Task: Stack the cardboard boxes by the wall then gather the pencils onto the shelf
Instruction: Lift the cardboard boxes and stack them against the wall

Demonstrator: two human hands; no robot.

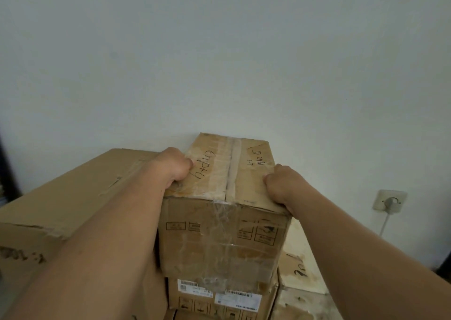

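Fingers [181, 172] curled over both side edges of top box [227, 170], which is gripped by L hand [170, 167] & R hand [284, 184]. Box is stacked on 2nd box [219, 300] by far wall [219, 63], big box [61, 197] just left.

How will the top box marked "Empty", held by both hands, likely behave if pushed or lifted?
Probably light for its size: the top box has "Empty" handwritten on it. Its worn cardboard and wrinkled tape suggest walls that may flex where the left hand and right hand grip. Resting on the labelled box beneath, it might slide or tip if shoved.
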